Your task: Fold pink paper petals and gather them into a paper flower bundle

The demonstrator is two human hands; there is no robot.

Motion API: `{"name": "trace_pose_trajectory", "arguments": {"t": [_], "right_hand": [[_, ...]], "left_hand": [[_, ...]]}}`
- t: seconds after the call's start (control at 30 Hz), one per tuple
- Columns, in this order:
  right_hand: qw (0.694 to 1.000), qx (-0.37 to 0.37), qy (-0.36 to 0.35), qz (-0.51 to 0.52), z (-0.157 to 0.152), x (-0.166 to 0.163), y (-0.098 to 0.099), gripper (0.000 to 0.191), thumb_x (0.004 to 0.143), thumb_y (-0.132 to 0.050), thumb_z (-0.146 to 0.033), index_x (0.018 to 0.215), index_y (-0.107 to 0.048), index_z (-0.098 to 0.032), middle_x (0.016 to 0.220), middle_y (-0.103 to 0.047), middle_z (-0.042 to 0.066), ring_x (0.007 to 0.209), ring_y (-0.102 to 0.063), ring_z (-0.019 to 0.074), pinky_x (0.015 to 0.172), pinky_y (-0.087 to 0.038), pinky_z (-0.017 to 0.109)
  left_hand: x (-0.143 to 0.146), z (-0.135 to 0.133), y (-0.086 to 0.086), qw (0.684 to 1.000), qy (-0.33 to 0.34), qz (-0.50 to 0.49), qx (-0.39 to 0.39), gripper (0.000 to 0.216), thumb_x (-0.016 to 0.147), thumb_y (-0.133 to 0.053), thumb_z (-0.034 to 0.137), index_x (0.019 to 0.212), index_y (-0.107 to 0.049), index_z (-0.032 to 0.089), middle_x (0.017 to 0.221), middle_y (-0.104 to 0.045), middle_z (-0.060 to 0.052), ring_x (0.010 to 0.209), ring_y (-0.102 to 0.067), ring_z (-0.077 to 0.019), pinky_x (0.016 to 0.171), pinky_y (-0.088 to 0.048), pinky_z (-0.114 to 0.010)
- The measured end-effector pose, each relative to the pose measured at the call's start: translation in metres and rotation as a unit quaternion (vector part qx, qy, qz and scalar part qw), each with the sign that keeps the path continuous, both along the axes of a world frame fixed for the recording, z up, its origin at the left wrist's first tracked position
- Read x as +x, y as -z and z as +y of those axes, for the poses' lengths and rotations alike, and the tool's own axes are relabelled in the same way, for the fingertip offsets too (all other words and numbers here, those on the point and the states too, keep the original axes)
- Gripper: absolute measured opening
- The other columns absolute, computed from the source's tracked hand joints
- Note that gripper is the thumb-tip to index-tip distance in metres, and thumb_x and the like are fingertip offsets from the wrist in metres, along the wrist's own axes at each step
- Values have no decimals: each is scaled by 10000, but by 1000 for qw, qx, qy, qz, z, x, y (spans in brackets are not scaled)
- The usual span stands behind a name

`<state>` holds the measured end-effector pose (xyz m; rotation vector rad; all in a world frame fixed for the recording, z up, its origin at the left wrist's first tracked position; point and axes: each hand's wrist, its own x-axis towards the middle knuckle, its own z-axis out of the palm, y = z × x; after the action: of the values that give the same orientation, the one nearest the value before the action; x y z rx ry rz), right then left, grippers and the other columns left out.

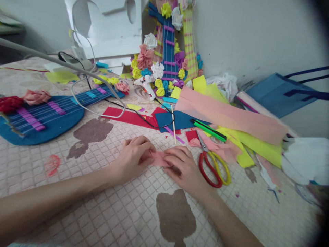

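Between my two hands a small piece of pink crepe paper [159,159] is held just above the patterned table cover. My left hand [136,154] pinches its left end, and the fingers of my right hand [183,166] close on its right end. Part of the paper is hidden under the fingers. To the right of my right hand lie scissors [214,168] with one red and one yellow handle, partly spread. A green box cutter [209,129] and a thin wooden stick [173,125] lie beyond the hands.
A blue paper guitar [43,118] with paper roses lies at left. Behind are a white glue gun [146,85], a cable [102,77] and several flower-covered guitars [168,48]. Red paper [128,116], a pink sheet [226,109], yellow strips [262,145] and a blue bag [280,94] lie around.
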<state>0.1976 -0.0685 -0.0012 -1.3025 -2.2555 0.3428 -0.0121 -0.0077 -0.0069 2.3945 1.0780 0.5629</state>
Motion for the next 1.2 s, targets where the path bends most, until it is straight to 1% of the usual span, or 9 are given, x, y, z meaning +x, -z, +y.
{"name": "trace_pose_trajectory", "arguments": {"t": [0.1,0.17,0.3,0.4,0.6,0.8,0.93,1.07,1.2], "right_hand": [[1000,12,-8,-9,0,-1,0,166,868,-553,-176,1018,-603,-225,1064,-626,50,1062,-482,230,912,-439,427],[1000,17,-10,-15,0,-1,0,161,883,-530,-175,1021,-602,-217,1065,-626,53,1062,-481,227,915,-438,422],[1000,20,-9,-9,-1,-1,1,158,887,-518,-161,1017,-596,-207,1066,-621,56,1054,-481,223,914,-438,417],[1000,22,-6,1,-1,0,2,139,886,-520,-150,996,-595,-190,1052,-623,60,1044,-483,218,921,-431,405],[1000,21,0,19,0,0,1,127,895,-505,-130,965,-596,-185,1012,-629,51,1007,-493,200,909,-430,378],[1000,-2,4,20,-1,1,1,94,896,-514,-154,927,-591,-197,941,-616,44,937,-498,196,841,-445,369],[998,-15,30,50,2,0,-1,99,876,-532,-142,960,-563,-182,935,-587,51,930,-507,186,831,-450,351],[1000,12,26,-2,9,1,-8,123,864,-517,-89,921,-575,-181,976,-582,56,962,-502,187,873,-428,353],[997,18,-6,-79,16,4,-15,68,885,-529,-153,905,-587,-182,967,-601,53,961,-500,202,868,-425,369]], "left_hand": [[-1,-1,-2,1000,12,-15,4,174,806,-526,158,946,-604,223,1021,-594,-40,974,-530,-218,793,-330,-389],[-2,0,-4,999,42,-28,13,161,839,-506,167,952,-608,220,1032,-599,-39,975,-526,-208,803,-334,-378],[-4,2,-8,994,102,-21,31,105,815,-609,286,872,-609,197,971,-621,-24,917,-529,-199,821,-330,-372],[-6,4,-5,994,103,-16,36,128,781,-650,276,861,-601,189,960,-622,-15,916,-533,-199,821,-331,-369],[-9,5,-2,994,99,-41,29,76,849,-530,157,862,-599,185,933,-637,-6,902,-551,-173,818,-358,-343],[-11,7,-5,991,122,-41,27,95,847,-534,146,844,-617,191,961,-639,-6,906,-555,-166,830,-365,-337],[-11,8,-8,991,130,-30,24,69,830,-558,149,830,-614,189,970,-637,-8,916,-552,-172,835,-362,-340],[-10,8,-8,991,129,-26,26,54,806,-578,136,803,-600,185,964,-631,-8,914,-549,-178,826,-354,-343],[-11,7,-8,991,126,-31,23,63,806,-573,129,799,-598,187,958,-622,-6,892,-549,-172,816,-348,-341]]}}
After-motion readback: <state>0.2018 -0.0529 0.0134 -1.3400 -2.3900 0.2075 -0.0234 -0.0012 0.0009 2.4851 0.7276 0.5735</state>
